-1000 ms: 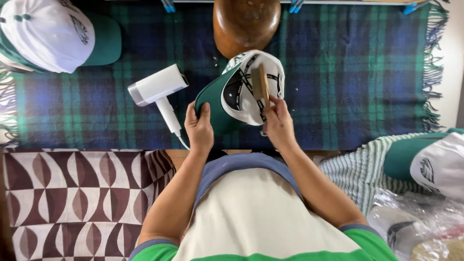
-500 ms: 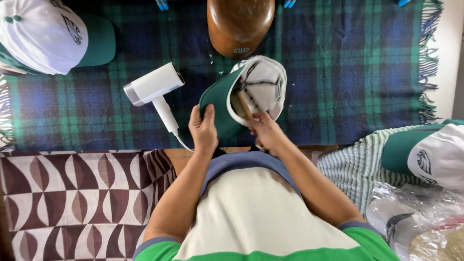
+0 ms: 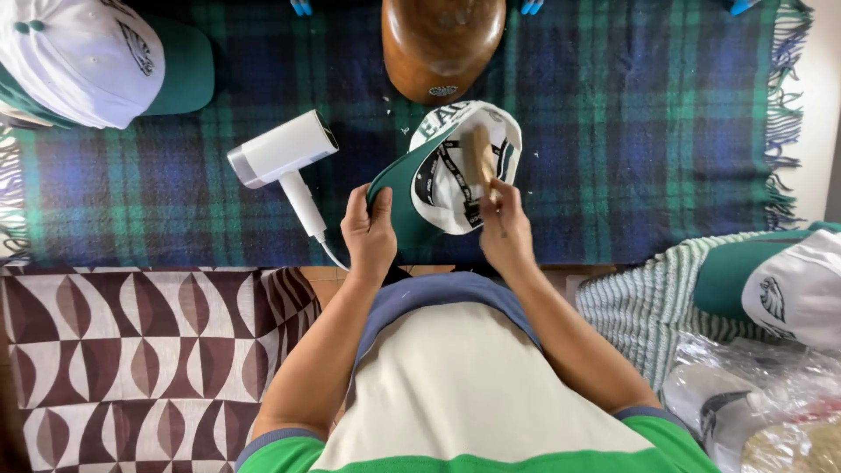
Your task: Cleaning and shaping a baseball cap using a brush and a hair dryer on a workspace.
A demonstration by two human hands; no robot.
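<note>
I hold a white cap with a green brim [image 3: 442, 175] upside down over the plaid blanket [image 3: 631, 131], its inside facing me. My left hand [image 3: 370, 232] grips the green brim from the left. A small wooden brush [image 3: 478, 156] is in my right hand [image 3: 505, 229], and its head rests inside the cap's crown against the black inner tape. A white handheld steamer [image 3: 285, 162] lies on the blanket just left of the cap, its cord running toward me.
A rounded brown wooden block [image 3: 442, 44] stands at the blanket's far edge behind the cap. Another white and green cap [image 3: 92, 61] lies far left. A third cap [image 3: 780, 285] rests on a striped towel at right, above plastic wrapping. A patterned brown cloth [image 3: 131, 350] covers the near left.
The brush dipped low inside the cap half a second ago and has moved back up into the crown. The cap tilted slightly. My left hand kept its grip on the brim.
</note>
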